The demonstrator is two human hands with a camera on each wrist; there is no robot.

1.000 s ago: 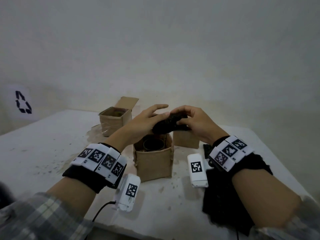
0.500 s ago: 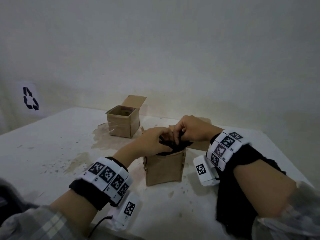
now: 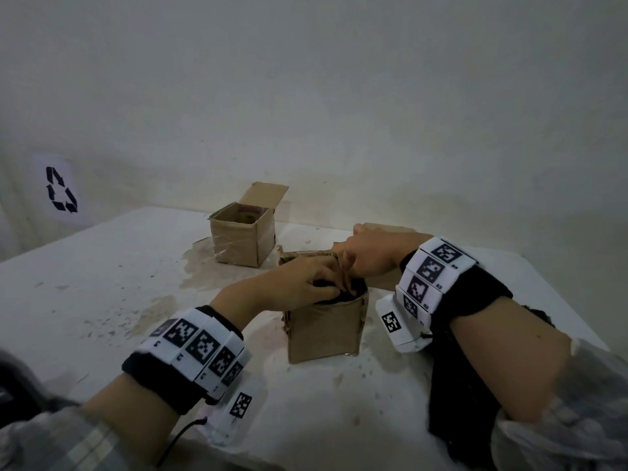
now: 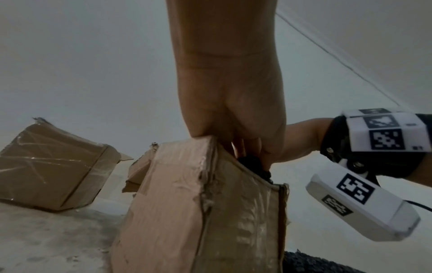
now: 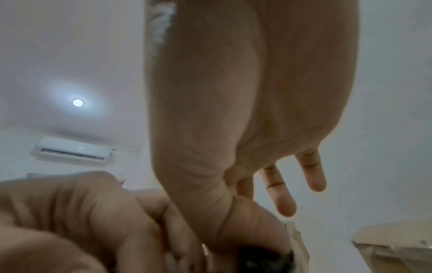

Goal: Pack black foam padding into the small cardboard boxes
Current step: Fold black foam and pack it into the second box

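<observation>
Nearest, a dark strip of black material (image 3: 458, 385) lies on the counter (image 3: 102, 283) under the right forearm, presumably more padding; just beyond, the near cardboard box (image 3: 323, 331) stands upright with its mouth open upward, and the black foam (image 3: 343, 295) sits in that mouth, its top about level with the rim. The left hand (image 3: 306, 283) comes from the left with its fingers (image 3: 334, 283) bent down onto the foam, pressing rather than gripping so far as shows; the right hand (image 3: 370, 256) comes from the right and above, index finger poked down at the far rim, its other fingers (image 5: 280, 194) hanging released. The foam therefore lies straight below both sets of fingertips, so the push to come is downward, I judge; its long axis is hidden. The box walls bound it closely; bare counter lies left. Farther back stands a second open box (image 3: 243, 239).
</observation>
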